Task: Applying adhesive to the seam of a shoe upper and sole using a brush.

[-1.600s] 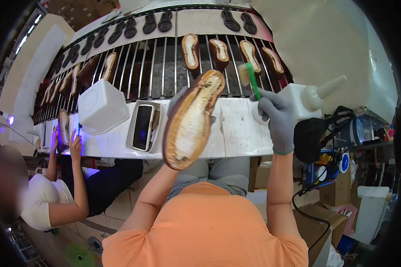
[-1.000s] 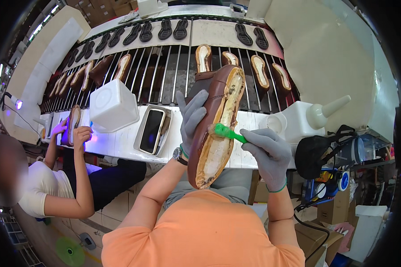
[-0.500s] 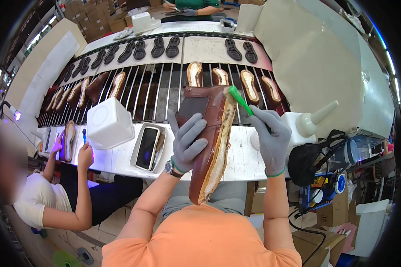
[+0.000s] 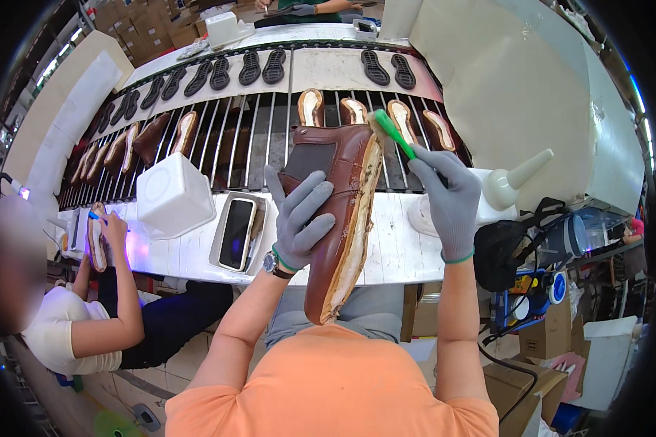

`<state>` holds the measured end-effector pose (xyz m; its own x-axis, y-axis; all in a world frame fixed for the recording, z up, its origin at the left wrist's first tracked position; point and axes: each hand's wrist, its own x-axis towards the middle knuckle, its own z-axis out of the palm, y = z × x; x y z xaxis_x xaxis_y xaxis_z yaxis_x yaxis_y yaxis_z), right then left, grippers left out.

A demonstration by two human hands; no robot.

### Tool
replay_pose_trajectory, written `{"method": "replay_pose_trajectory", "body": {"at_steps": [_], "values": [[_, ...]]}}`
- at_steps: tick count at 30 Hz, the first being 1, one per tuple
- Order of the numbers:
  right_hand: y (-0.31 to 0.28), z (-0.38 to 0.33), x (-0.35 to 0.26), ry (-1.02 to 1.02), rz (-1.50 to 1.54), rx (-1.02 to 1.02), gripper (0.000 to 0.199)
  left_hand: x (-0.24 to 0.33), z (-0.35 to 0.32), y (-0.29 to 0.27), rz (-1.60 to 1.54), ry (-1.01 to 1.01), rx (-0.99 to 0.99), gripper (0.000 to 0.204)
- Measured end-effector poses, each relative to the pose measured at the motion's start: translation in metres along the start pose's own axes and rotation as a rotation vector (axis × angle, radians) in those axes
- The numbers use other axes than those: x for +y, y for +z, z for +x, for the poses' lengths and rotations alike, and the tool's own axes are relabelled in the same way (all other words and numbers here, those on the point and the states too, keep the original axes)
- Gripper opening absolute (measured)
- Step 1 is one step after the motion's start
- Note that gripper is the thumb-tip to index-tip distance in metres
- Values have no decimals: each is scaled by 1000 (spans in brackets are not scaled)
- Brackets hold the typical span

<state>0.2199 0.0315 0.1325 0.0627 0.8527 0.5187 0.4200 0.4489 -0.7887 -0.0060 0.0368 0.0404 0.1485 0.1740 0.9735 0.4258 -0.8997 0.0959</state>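
**Toe toward the wearer: a brown boot (image 4: 348, 171) gripped at a steep slant**

The grey-gloved left hand (image 4: 304, 222) is clamped on the boot's side; the gloved right hand (image 4: 448, 193) is closed around a green brush (image 4: 395, 134), its head at the heel end. The boot's long axis climbs from lower left to upper right: toe low by the wearer's lap, heel high, pale underside turned right. It is held up across the near edge of the white table (image 4: 401, 249). Beyond, upturned boots (image 4: 439, 131) line a rack of metal rods (image 4: 253, 142).
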Motion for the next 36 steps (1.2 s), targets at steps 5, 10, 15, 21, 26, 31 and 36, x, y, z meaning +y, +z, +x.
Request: {"method": "replay_pose_trajectory", "body": {"at_steps": [5,10,15,21,26,31,36], "values": [[-3,-7,-5,45,39,-156,24,-8,-3,0,22,8,24,39],[-7,-27,-11,64,67,-311,22,-8,-5,2,22,-19,29,38],[-8,-49,-18,-23,164,-399,24,-5,-3,1,0,-33,36,39],[-9,-60,-31,-30,95,-445,26,-7,-7,1,-13,-64,-12,38],[-9,-67,-33,-35,63,-498,27,1,-3,1,-9,-148,-63,48],[-8,-69,-35,-142,-31,-540,31,4,-10,0,-101,-275,-156,55],[-8,-68,-40,-212,-89,-530,32,8,-15,2,-239,-413,-303,56]]}}
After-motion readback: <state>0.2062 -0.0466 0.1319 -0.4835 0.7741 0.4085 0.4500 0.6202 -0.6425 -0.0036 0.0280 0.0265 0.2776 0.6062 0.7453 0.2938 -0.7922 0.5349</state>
